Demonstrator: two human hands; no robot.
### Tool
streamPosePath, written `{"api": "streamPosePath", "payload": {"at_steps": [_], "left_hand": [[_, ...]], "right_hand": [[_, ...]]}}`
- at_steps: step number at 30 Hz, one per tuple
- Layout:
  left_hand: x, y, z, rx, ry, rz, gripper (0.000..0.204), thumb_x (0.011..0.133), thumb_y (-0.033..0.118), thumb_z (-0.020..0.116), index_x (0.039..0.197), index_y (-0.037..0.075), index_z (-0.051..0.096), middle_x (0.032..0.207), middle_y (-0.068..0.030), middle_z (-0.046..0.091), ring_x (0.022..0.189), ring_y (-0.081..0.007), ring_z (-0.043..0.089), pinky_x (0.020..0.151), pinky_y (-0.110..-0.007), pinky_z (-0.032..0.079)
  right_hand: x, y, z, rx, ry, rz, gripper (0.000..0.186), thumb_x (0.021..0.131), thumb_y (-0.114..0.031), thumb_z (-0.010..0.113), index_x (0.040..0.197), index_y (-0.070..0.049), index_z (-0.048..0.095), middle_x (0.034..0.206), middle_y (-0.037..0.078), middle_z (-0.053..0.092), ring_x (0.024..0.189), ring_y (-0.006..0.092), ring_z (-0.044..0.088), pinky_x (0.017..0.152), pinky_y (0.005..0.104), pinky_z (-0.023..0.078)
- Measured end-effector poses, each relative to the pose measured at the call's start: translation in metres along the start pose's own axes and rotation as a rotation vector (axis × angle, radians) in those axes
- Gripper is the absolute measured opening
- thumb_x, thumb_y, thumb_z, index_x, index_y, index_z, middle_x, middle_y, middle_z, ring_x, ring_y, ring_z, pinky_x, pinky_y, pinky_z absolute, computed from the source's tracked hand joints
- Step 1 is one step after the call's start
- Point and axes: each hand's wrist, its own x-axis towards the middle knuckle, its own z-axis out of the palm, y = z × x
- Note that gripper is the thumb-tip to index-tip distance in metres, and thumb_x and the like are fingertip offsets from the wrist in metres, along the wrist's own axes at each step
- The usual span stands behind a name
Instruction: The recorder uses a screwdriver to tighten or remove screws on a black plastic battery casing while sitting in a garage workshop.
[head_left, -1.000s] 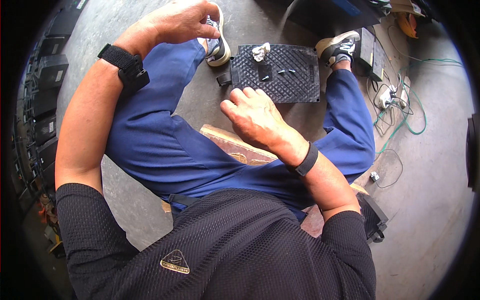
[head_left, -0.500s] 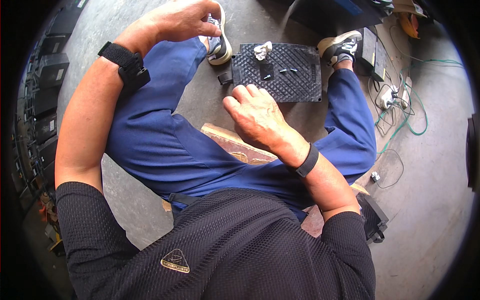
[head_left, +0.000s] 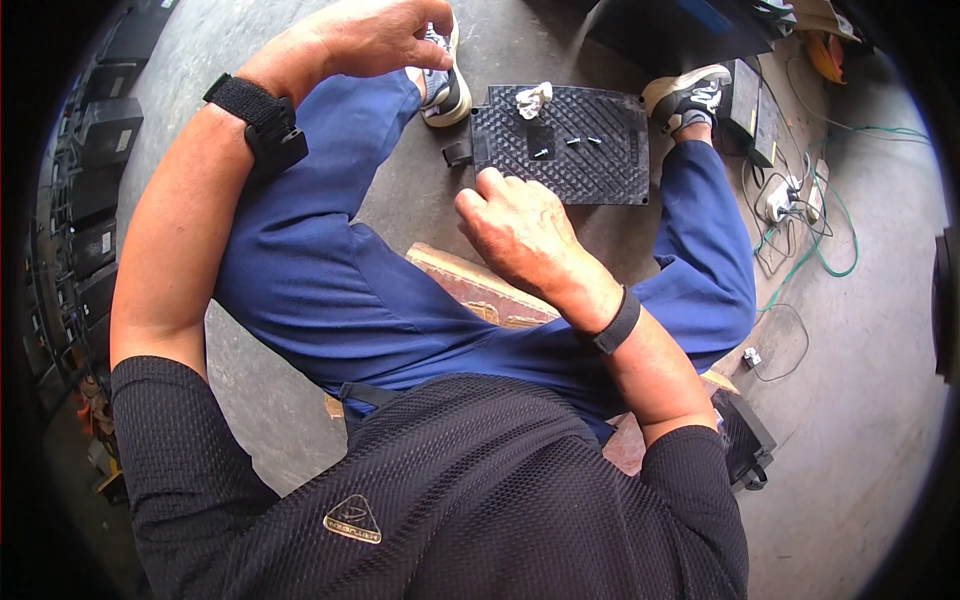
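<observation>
My left hand (head_left: 385, 38) is raised at the upper left, over my left shoe. Its fingers are loosely bent, with a gap between thumb and forefinger and nothing visible there; the frame's top edge cuts part of it off. My right hand (head_left: 520, 228) is closed, knuckles up, just short of the near edge of a black ribbed panel (head_left: 615, 172). Whatever it may hold is hidden under the fingers. On the panel lie three small screws (head_left: 573, 141) and a crumpled white tissue (head_left: 534, 100). A black tab (head_left: 457, 154) juts from its left side.
My shoes (head_left: 690, 97) flank the panel. A wooden board (head_left: 480, 285) shows between my thighs. On the right lie a power strip (head_left: 778, 200), green cable (head_left: 850, 240) and a black box (head_left: 740, 435). A dark case (head_left: 680, 35) stands ahead; black boxes (head_left: 105, 130) line the left.
My left hand and right hand have shifted slightly to the right in the picture, as have the panel and my shoes. Nothing is visibly picked up or put down.
</observation>
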Motion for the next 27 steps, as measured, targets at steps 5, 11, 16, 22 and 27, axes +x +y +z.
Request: {"api": "streamPosePath", "payload": {"at_steps": [5,11,16,22,27], "left_hand": [[0.0,0.0,0.0,-0.005,-0.011,-0.016,0.048,0.091,0.038,0.077,0.117,-0.001,0.064,0.107,-0.019,0.069,0.099,-0.0298,0.066,0.086,-0.041,0.054],[0.002,-0.005,0.002,0.016,0.002,0.046,0.047,0.09,0.037,0.077,0.116,0.0,0.064,0.107,-0.0194,0.069,0.1,-0.0298,0.066,0.085,-0.041,0.053],[0.004,-0.008,0.005,0.007,0.014,0.031,0.047,0.089,0.036,0.078,0.115,0.0,0.064,0.106,-0.0193,0.069,0.099,-0.0298,0.066,0.084,-0.041,0.053],[0.002,-0.005,0.003,0.025,0.024,0.031,0.049,0.089,0.037,0.078,0.116,-0.001,0.065,0.106,-0.0193,0.07,0.098,-0.0304,0.067,0.083,-0.041,0.054],[0.001,0.003,-0.001,0.05,0.016,0.002,0.05,0.088,0.037,0.078,0.119,-0.001,0.065,0.107,-0.0201,0.07,0.099,-0.0313,0.067,0.084,-0.041,0.055]], "right_hand": [[0.002,0.0,-0.001,-0.056,0.059,-0.107,0.014,0.079,-0.013,0.07,0.089,-0.008,0.062,0.091,0.009,0.057,0.083,0.0272,0.058,0.074,0.0394,0.048],[-0.001,-0.001,-0.005,-0.01,-0.031,-0.015,0.012,0.079,-0.011,0.067,0.09,-0.008,0.062,0.091,0.009,0.057,0.083,0.0269,0.058,0.074,0.0398,0.047],[0.001,0.003,-0.004,-0.054,0.074,-0.146,0.008,0.082,-0.016,0.067,0.085,-0.01,0.062,0.086,0.007,0.056,0.077,0.0242,0.059,0.07,0.0387,0.045],[0.002,0.005,-0.005,-0.06,0.041,-0.093,0.008,0.081,-0.015,0.066,0.084,-0.009,0.062,0.086,0.007,0.056,0.081,0.0246,0.059,0.072,0.0383,0.046],[0.003,0.007,-0.005,-0.068,0.013,-0.07,0.01,0.079,-0.011,0.068,0.087,-0.008,0.062,0.09,0.009,0.057,0.085,0.0271,0.059,0.075,0.04,0.048]]}}
